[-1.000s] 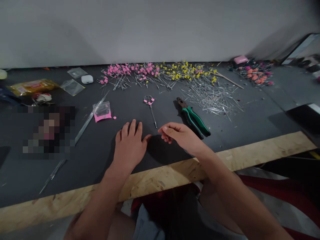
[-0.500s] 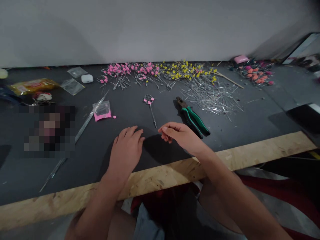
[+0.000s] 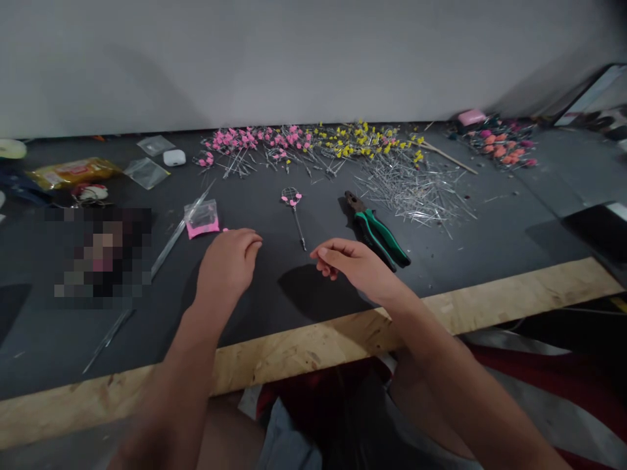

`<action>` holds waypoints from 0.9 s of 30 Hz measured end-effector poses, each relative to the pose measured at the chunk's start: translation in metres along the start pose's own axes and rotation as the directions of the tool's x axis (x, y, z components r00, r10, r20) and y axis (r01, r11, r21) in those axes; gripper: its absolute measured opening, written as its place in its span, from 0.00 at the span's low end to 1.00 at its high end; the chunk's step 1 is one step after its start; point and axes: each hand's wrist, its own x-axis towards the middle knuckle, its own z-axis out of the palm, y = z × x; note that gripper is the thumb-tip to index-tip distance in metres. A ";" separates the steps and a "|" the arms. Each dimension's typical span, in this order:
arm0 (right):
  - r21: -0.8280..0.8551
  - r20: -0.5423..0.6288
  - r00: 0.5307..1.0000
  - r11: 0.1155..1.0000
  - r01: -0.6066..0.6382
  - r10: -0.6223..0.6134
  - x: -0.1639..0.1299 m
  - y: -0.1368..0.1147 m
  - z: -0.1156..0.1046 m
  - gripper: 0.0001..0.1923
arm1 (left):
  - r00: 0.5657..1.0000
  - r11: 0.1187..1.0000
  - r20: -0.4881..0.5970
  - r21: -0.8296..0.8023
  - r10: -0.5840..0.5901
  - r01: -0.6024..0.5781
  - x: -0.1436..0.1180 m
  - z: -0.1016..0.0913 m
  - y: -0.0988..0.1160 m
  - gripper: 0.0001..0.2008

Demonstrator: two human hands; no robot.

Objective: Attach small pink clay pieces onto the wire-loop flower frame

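A small wire racket point(image 3: 300, 225) lies on the dark tabletop between my hands, with pink bits on its round mesh head. Left of it, my left hand point(image 3: 228, 264) is closed, thumb against the fingers, beside a small clear bag of pink material point(image 3: 202, 225). Whatever its fingertips may hold is hidden. My right hand point(image 3: 345, 261) makes a pinch just right of the racket's handle end; anything between thumb and finger is too small to make out. Close to the right hand rest green-and-black pliers point(image 3: 379, 235).
Along the wall lie many wire pieces with pink tips point(image 3: 245, 140) and yellow tips point(image 3: 362, 140). A heap of loose metal wires point(image 3: 421, 189) sits behind the pliers. At left are a long clear strip point(image 3: 179, 235) and a white case point(image 3: 174, 157). A dark phone-like object point(image 3: 595, 232) is at right.
My left hand has moved left toward the pink bag, and its spread fingers have drawn together. The right hand keeps its pinch in place. The racket has not moved.
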 end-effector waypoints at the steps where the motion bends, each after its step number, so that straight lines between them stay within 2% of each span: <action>1: -0.001 -0.001 1.000 1.000 0.001 -0.001 0.000 0.000 0.000 0.10 | 1.000 1.000 -0.010 0.017 -0.007 0.008 0.001 0.000 -0.003 0.16; 5: 0.000 0.008 1.000 1.000 0.004 -0.004 0.000 -0.001 0.000 0.10 | 1.000 0.997 0.027 0.071 -0.016 0.014 -0.002 0.003 -0.005 0.17; 13: 0.012 -0.003 1.000 1.000 0.010 -0.010 0.003 -0.002 0.000 0.10 | 0.993 0.954 0.107 0.299 -0.048 0.013 -0.042 0.002 0.026 0.26; 22: 0.001 -0.002 1.000 1.000 0.008 -0.008 0.003 0.000 0.001 0.11 | 0.988 0.939 0.100 0.336 -0.116 0.076 -0.027 0.011 0.024 0.30; 27: -0.015 -0.005 1.000 1.000 0.001 -0.001 0.003 0.000 0.001 0.11 | 0.985 0.933 0.118 0.353 -0.124 0.076 -0.041 0.010 0.028 0.32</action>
